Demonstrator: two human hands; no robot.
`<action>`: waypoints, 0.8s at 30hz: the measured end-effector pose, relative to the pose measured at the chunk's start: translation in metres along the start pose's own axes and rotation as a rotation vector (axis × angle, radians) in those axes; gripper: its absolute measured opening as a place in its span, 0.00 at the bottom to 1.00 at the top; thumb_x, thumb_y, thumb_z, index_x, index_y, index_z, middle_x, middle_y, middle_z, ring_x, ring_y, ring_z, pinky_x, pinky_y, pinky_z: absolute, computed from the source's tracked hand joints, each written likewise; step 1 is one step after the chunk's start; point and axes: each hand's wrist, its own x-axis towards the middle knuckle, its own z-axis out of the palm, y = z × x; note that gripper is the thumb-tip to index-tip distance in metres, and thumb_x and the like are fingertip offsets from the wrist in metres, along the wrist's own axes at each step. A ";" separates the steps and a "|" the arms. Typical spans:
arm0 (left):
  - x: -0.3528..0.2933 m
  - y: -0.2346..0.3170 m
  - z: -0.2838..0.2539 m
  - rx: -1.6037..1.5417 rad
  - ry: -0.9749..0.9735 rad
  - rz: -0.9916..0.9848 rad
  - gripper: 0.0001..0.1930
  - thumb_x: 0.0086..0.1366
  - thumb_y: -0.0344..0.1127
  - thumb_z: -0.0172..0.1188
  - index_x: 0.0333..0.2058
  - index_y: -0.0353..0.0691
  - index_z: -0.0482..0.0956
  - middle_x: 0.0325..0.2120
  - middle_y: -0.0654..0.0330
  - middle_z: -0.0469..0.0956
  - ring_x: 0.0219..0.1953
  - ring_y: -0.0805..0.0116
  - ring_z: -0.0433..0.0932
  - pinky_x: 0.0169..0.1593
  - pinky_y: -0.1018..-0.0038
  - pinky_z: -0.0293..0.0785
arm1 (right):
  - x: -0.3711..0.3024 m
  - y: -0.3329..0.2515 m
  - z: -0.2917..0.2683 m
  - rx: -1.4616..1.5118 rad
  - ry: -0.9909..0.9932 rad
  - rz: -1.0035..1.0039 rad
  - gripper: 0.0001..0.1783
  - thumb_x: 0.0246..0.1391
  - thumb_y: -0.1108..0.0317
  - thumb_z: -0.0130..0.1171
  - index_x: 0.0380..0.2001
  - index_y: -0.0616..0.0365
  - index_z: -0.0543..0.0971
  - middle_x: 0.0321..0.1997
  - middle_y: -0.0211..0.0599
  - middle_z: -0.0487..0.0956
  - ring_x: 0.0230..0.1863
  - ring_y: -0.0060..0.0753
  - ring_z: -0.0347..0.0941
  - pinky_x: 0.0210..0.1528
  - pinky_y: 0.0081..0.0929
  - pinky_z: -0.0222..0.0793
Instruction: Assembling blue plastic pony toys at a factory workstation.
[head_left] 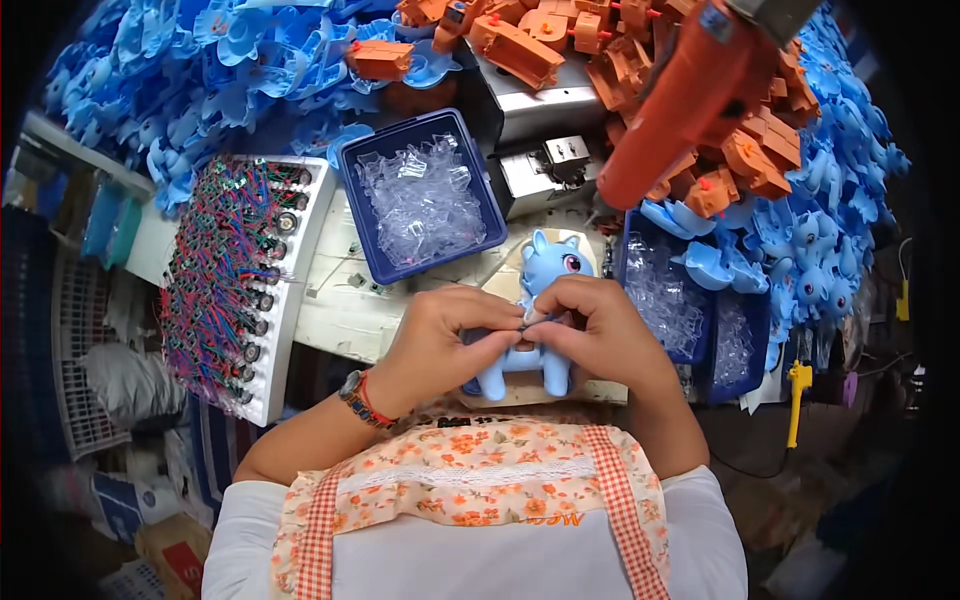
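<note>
A light blue toy pony (pixel 555 265) with a pink eye lies in front of me, its head away from me and its legs toward me. My left hand (pixel 445 335) and my right hand (pixel 595 325) meet over its body, thumbs and forefingers pinched together at its middle. Whatever small piece sits between the fingertips is too hidden to name. Just below the thumbs a dark opening shows in the pony's body. Most of its trunk is covered by my hands.
A blue tray (pixel 425 200) holds clear plastic pieces; more stand in a bin (pixel 655 300) at right. A white foam tray (pixel 275 330) carries wired parts. An orange-red tool (pixel 670 120) hangs close above the bench. Blue shells (pixel 220 70) and orange boxes (pixel 760 150) are piled behind.
</note>
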 end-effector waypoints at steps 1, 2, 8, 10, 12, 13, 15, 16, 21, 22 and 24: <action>0.000 0.000 -0.001 0.041 -0.015 0.033 0.10 0.52 0.24 0.65 0.35 0.36 0.85 0.38 0.52 0.84 0.42 0.59 0.83 0.45 0.68 0.77 | 0.002 -0.002 -0.001 0.003 -0.011 0.008 0.08 0.45 0.70 0.67 0.30 0.61 0.80 0.22 0.35 0.75 0.22 0.25 0.71 0.26 0.24 0.65; -0.001 0.001 -0.002 0.039 -0.015 0.026 0.10 0.52 0.24 0.65 0.35 0.36 0.85 0.38 0.52 0.84 0.42 0.59 0.83 0.45 0.68 0.77 | 0.002 -0.005 -0.001 0.007 -0.014 0.013 0.08 0.45 0.70 0.67 0.30 0.61 0.80 0.22 0.35 0.75 0.22 0.25 0.71 0.26 0.24 0.65; 0.002 0.017 -0.008 0.316 -0.039 0.177 0.09 0.51 0.27 0.65 0.33 0.36 0.84 0.35 0.53 0.83 0.38 0.56 0.83 0.42 0.67 0.78 | -0.003 -0.010 0.003 -0.130 -0.006 -0.091 0.07 0.45 0.75 0.67 0.29 0.62 0.80 0.24 0.33 0.75 0.22 0.21 0.70 0.25 0.20 0.63; 0.003 0.017 -0.009 0.257 -0.061 0.111 0.08 0.51 0.26 0.65 0.33 0.36 0.84 0.35 0.53 0.83 0.38 0.56 0.83 0.42 0.67 0.78 | -0.005 -0.015 0.005 -0.148 0.044 -0.069 0.08 0.45 0.73 0.68 0.29 0.62 0.79 0.24 0.34 0.75 0.22 0.22 0.69 0.24 0.22 0.62; 0.005 0.019 -0.008 0.231 -0.074 0.077 0.09 0.51 0.24 0.65 0.34 0.35 0.84 0.36 0.53 0.83 0.39 0.56 0.83 0.44 0.67 0.77 | -0.007 -0.016 0.003 -0.150 0.050 -0.063 0.09 0.45 0.73 0.68 0.29 0.62 0.79 0.23 0.33 0.74 0.21 0.22 0.69 0.24 0.22 0.62; 0.005 0.020 -0.008 0.205 -0.085 0.041 0.09 0.51 0.23 0.65 0.34 0.34 0.84 0.36 0.52 0.83 0.40 0.57 0.83 0.46 0.67 0.77 | -0.008 -0.016 0.003 -0.153 0.053 -0.057 0.10 0.44 0.72 0.69 0.30 0.62 0.79 0.22 0.33 0.74 0.21 0.22 0.68 0.24 0.22 0.62; 0.005 0.017 -0.008 0.167 -0.068 0.028 0.09 0.51 0.23 0.65 0.34 0.34 0.84 0.36 0.53 0.84 0.40 0.57 0.82 0.46 0.67 0.76 | -0.006 -0.016 0.001 -0.130 0.042 -0.022 0.11 0.44 0.72 0.69 0.30 0.62 0.78 0.22 0.33 0.73 0.21 0.21 0.68 0.24 0.22 0.62; 0.004 0.015 -0.007 0.127 -0.049 0.016 0.09 0.51 0.22 0.66 0.33 0.34 0.84 0.36 0.53 0.84 0.41 0.58 0.82 0.47 0.67 0.76 | -0.005 -0.016 0.001 -0.108 0.028 0.013 0.11 0.44 0.71 0.70 0.30 0.62 0.78 0.21 0.32 0.73 0.21 0.21 0.67 0.24 0.22 0.62; 0.005 0.014 -0.004 0.052 -0.027 -0.017 0.09 0.51 0.22 0.66 0.33 0.34 0.85 0.35 0.53 0.84 0.40 0.59 0.82 0.44 0.69 0.77 | -0.006 -0.018 -0.002 -0.128 0.010 0.021 0.11 0.45 0.68 0.69 0.31 0.61 0.78 0.23 0.36 0.74 0.23 0.27 0.71 0.26 0.25 0.65; 0.006 0.016 -0.004 0.021 -0.022 -0.060 0.09 0.51 0.22 0.66 0.33 0.34 0.85 0.35 0.53 0.84 0.39 0.59 0.83 0.43 0.69 0.77 | -0.005 -0.018 -0.002 -0.148 -0.014 0.043 0.11 0.47 0.66 0.67 0.32 0.59 0.79 0.25 0.40 0.77 0.25 0.35 0.75 0.28 0.30 0.68; 0.005 0.014 -0.005 0.122 -0.024 0.011 0.09 0.50 0.23 0.66 0.33 0.34 0.85 0.34 0.53 0.84 0.39 0.59 0.83 0.42 0.69 0.78 | -0.006 -0.018 0.003 -0.173 0.032 0.017 0.10 0.47 0.67 0.67 0.31 0.59 0.79 0.26 0.40 0.77 0.25 0.37 0.75 0.28 0.31 0.69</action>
